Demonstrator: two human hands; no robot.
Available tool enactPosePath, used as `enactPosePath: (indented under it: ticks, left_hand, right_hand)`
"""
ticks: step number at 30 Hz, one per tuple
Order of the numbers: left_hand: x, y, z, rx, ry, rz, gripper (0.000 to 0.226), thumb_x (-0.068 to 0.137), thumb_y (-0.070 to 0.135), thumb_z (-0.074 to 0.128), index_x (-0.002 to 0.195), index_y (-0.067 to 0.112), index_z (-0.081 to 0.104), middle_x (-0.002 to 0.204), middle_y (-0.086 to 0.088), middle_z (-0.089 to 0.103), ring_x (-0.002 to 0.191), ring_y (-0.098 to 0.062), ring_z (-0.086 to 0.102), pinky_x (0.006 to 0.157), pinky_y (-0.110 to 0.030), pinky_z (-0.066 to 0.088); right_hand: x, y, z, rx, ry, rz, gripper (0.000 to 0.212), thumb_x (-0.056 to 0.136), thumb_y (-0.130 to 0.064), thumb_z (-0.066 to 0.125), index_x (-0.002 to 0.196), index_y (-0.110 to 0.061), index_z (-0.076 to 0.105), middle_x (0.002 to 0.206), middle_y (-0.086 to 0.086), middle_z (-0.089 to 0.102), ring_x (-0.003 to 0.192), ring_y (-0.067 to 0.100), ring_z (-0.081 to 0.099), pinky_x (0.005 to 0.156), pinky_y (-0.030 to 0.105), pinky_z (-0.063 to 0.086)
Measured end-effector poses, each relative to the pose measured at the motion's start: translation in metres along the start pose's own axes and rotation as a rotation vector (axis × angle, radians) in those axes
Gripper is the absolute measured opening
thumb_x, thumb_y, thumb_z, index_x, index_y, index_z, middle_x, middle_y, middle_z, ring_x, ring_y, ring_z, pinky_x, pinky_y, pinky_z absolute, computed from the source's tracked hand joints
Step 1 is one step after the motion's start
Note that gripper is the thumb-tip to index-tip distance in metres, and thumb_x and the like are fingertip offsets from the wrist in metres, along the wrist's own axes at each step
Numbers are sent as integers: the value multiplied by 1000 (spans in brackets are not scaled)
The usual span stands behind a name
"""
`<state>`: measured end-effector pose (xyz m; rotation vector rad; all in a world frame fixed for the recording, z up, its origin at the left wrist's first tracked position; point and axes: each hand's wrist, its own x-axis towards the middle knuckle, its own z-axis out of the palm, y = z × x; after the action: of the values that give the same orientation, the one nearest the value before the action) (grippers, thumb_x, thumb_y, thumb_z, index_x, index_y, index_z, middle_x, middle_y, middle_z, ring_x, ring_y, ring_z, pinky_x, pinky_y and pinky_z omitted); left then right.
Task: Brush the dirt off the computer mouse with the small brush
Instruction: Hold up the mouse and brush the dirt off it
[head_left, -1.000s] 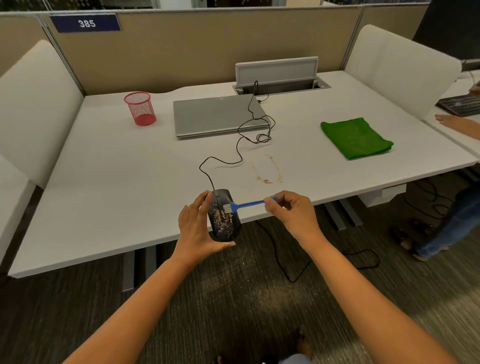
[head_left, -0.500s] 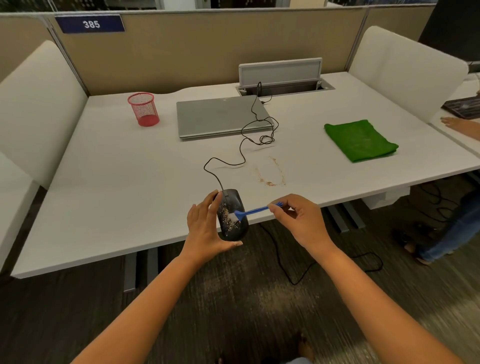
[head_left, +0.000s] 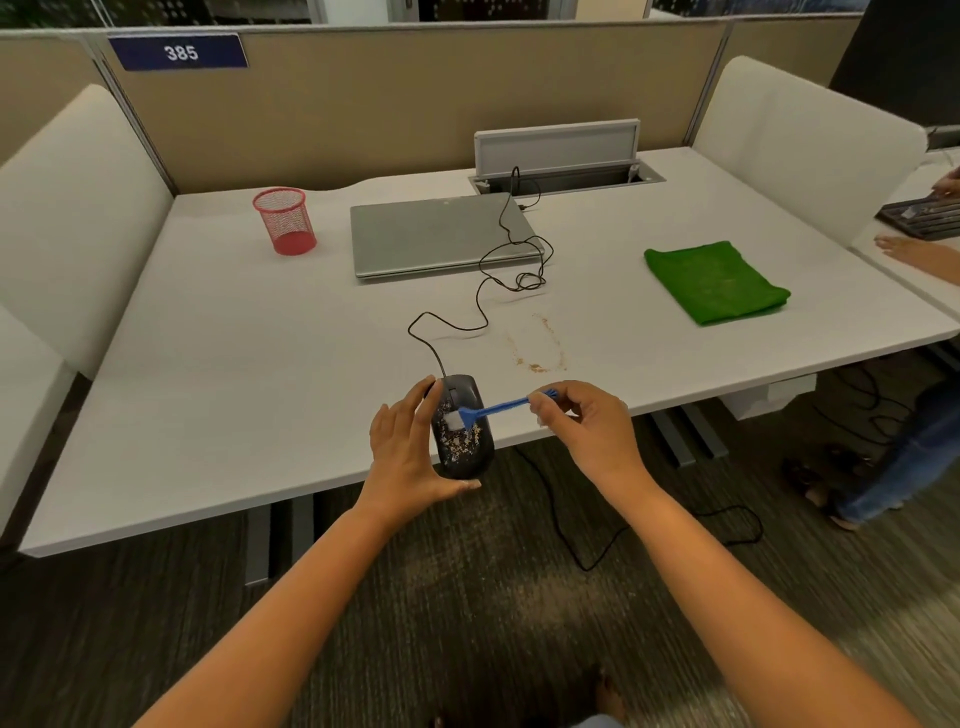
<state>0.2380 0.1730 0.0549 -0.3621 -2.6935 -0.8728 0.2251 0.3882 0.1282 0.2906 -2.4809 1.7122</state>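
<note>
A black wired computer mouse (head_left: 464, 447) speckled with light crumbs is held over the front edge of the white desk (head_left: 234, 389). My left hand (head_left: 410, 457) grips its left side and rear, thumb under the back end. My right hand (head_left: 587, 426) pinches the handle end of a small blue brush (head_left: 498, 409). The brush's white bristles rest on the mouse's upper middle. The mouse's black cable (head_left: 467, 322) runs back across the desk.
A trail of brown crumbs (head_left: 540, 348) lies on the desk beyond the mouse. Further back are a shut grey laptop (head_left: 431, 234), a red mesh cup (head_left: 284, 221) and a folded green cloth (head_left: 714, 280). Another person's hand (head_left: 914, 249) and legs are at the right.
The mouse and both hands have moved slightly up and toward the desk. The bristles have shifted a little along the mouse's top.
</note>
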Motion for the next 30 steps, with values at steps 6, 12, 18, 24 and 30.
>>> enactPosePath:
  ticks: [6, 12, 18, 24, 30]
  left_hand:
    - [-2, 1, 1, 16, -10, 16, 116, 54, 66, 70, 142, 35, 1, 152, -5, 13, 137, -14, 6, 111, -46, 2]
    - [0, 1, -1, 4, 4, 18, 117, 54, 65, 70, 142, 36, -2, 150, 2, 9, 135, -6, 2, 111, -45, 1]
    - [2, 1, 0, 23, -16, 12, 118, 53, 67, 69, 142, 37, -2, 152, -4, 12, 137, -16, 8, 111, -46, 0]
    - [4, 0, 0, 39, -5, -6, 119, 52, 66, 71, 143, 33, 2, 150, -6, 17, 135, -19, 14, 109, -44, 5]
    - [5, -3, 0, 67, -43, -4, 122, 52, 62, 77, 142, 37, -2, 152, -7, 16, 136, -22, 15, 110, -45, 3]
  right_hand:
    - [9, -6, -1, 33, 16, 26, 9, 84, -25, 64, 76, -24, 67, 66, -8, 64, 63, -1, 56, 65, 8, 45]
    - [4, -1, -3, 108, -23, 66, 12, 83, -24, 67, 72, -28, 68, 65, -8, 65, 65, 1, 57, 66, 13, 47]
    - [11, -12, -3, -23, -28, -59, 6, 82, -23, 67, 78, -26, 68, 69, -14, 63, 65, -4, 55, 63, 8, 45]
    - [14, -28, -14, -267, -68, -345, 12, 84, -19, 65, 92, -10, 70, 80, -1, 64, 75, 7, 58, 69, 17, 47]
    - [8, -31, -20, -505, -254, -576, 12, 85, -15, 64, 91, -6, 69, 82, 6, 67, 76, 16, 59, 69, 24, 48]
